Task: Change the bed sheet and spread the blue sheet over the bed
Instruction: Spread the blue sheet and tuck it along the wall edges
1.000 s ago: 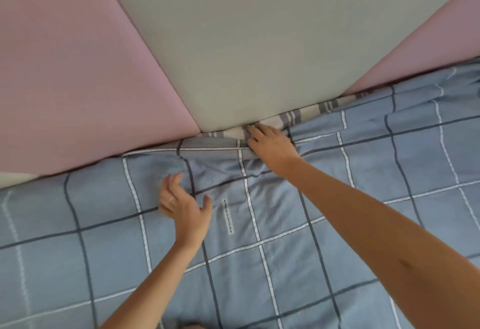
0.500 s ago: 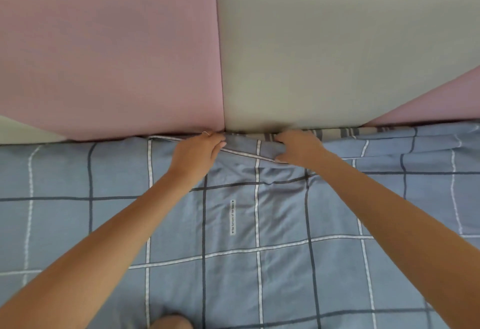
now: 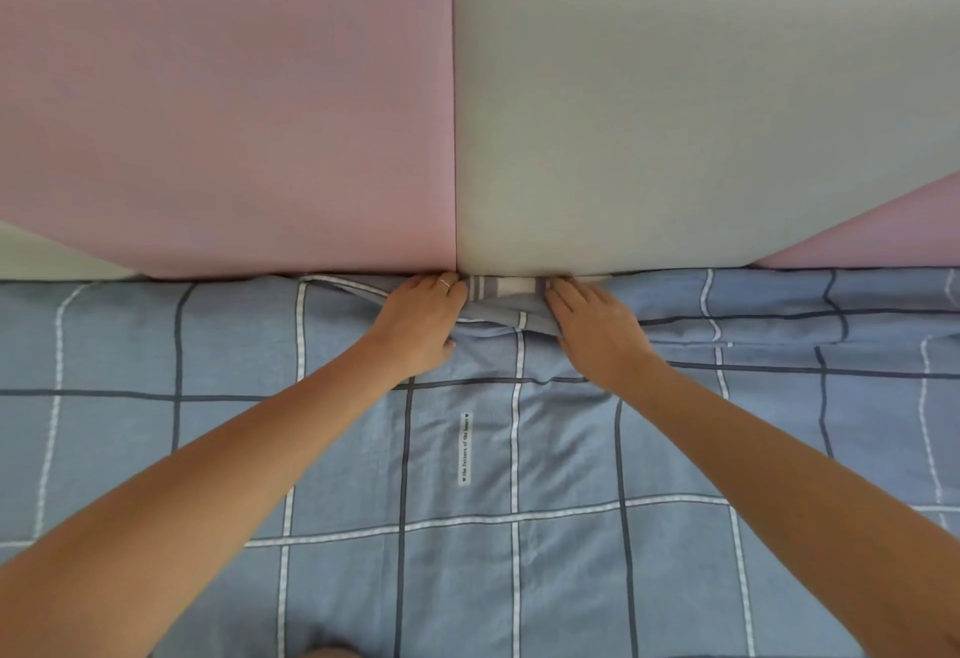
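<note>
- Since the sheet (image 3: 571, 460) already lies spread from the headboard (image 3: 649, 111) down to the view's lower edge, spreading looks mostly done. What remains, I judge, is its top edge.
- That edge lies flat against the headboard's foot to either side but bunches into a fold (image 3: 498, 311) in the middle, where a striped cloth (image 3: 514, 285) shows bare.
- On the fold's left end rests the left hand (image 3: 421, 327), fingers fairly straight, pointing into the gap under the headboard and pressing the edge down.
- Over the fold's right end lies the right hand (image 3: 592, 327), fingers likewise stretched out. Whether its thumb pinches cloth underneath I cannot tell.
- Left to do, I judge: draw the fold over the stripes, tuck it, and smooth the creases at right. The sheet's sides and foot end are out of view.
- Compared with half a second back, the hands sit closer together and stripes are newly bare between them.
- Compared with a second back, the left hand is no longer lifted and curled well short of the edge but on it. The view is also square to the headboard, not tilted.
</note>
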Motion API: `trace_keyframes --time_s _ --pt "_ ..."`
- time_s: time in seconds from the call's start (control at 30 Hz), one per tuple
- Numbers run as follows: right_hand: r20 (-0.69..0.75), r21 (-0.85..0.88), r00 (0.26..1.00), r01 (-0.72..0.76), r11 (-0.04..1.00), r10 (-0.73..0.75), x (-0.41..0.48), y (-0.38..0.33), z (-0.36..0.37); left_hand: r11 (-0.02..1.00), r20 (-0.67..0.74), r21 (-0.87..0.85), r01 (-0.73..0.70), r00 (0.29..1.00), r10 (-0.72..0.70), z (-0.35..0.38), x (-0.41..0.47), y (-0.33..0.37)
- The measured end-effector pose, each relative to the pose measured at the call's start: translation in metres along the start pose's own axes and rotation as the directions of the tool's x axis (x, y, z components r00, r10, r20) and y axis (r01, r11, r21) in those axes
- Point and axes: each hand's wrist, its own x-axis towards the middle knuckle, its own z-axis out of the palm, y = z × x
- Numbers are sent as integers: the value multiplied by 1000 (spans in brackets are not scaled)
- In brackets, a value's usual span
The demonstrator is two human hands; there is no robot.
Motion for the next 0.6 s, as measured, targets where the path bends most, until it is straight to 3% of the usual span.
trace_keyframes --time_s 0.1,0.2,0.3,0.47,0.6 --pt "144 186 988 -73 980 46 7 -1 -7 1000 12 6 17 1000 -17 -2 7 3" --pt "328 285 928 -276 918 178 33 -2 -22 988 34 -122 90 996 -87 -8 14 5" --pt "472 378 861 -389 840 186 51 7 -33 960 98 -251 124 990 -102 -21 17 4" --pt "578 451 814 -376 809 57 33 12 -47 852 340 -470 228 938 -63 -47 20 -11" --pt "561 442 816 -439 782 142 31 14 -52 799 459 -503 330 885 -77 -61 23 -12"
